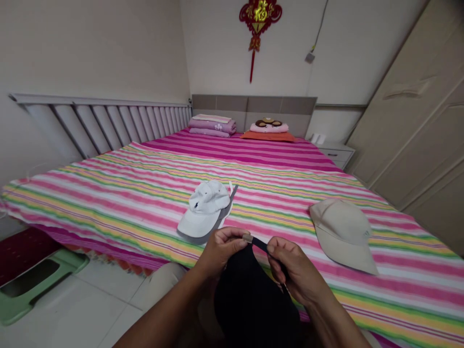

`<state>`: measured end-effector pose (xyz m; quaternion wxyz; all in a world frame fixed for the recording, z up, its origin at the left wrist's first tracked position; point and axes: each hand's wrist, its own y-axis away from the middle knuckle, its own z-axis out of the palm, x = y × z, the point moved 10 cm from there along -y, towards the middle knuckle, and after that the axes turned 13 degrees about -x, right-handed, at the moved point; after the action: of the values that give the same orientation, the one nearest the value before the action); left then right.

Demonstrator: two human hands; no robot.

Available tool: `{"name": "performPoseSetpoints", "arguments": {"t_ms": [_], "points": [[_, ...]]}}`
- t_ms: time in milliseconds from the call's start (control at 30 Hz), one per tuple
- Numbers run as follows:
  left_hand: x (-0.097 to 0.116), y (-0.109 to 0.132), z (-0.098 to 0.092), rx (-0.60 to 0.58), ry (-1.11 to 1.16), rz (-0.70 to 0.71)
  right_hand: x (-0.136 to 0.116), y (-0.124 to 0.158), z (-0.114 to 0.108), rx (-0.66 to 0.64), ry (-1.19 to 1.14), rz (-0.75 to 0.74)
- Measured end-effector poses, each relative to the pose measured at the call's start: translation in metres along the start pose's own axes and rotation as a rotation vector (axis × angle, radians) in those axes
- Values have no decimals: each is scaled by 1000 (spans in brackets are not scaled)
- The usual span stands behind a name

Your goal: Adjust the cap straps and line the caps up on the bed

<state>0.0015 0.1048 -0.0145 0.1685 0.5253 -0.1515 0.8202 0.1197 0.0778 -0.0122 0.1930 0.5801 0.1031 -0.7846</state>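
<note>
A black cap [253, 299] hangs between my hands near the bed's front edge, its back strap [260, 244] upward. My left hand [223, 246] pinches the metal buckle [248, 238] at the strap's left end. With fingers closed, my right hand [290, 263] grips the dark strap on the other side. Beyond my left hand lies a white cap [208, 203] with a small dark emblem, its brim toward the front left. To the right of my right hand, a beige cap [342, 229] rests on the striped sheet.
The bed [126, 193] has a striped cover and a grey headboard [224, 108]. Folded purple bedding [213, 126] and a pink pillow [268, 127] lie at its head. A green stool [47, 280] stands at lower left. White rails [108, 121] line the left side.
</note>
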Motion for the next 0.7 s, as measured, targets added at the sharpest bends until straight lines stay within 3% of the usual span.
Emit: {"name": "performPoseSetpoints", "arguments": {"t_ms": [367, 700], "points": [[6, 0, 10, -108, -109, 13, 1, -1, -2, 16, 73, 46], [4, -1, 13, -128, -115, 8, 9, -5, 7, -84, -40, 61]]}}
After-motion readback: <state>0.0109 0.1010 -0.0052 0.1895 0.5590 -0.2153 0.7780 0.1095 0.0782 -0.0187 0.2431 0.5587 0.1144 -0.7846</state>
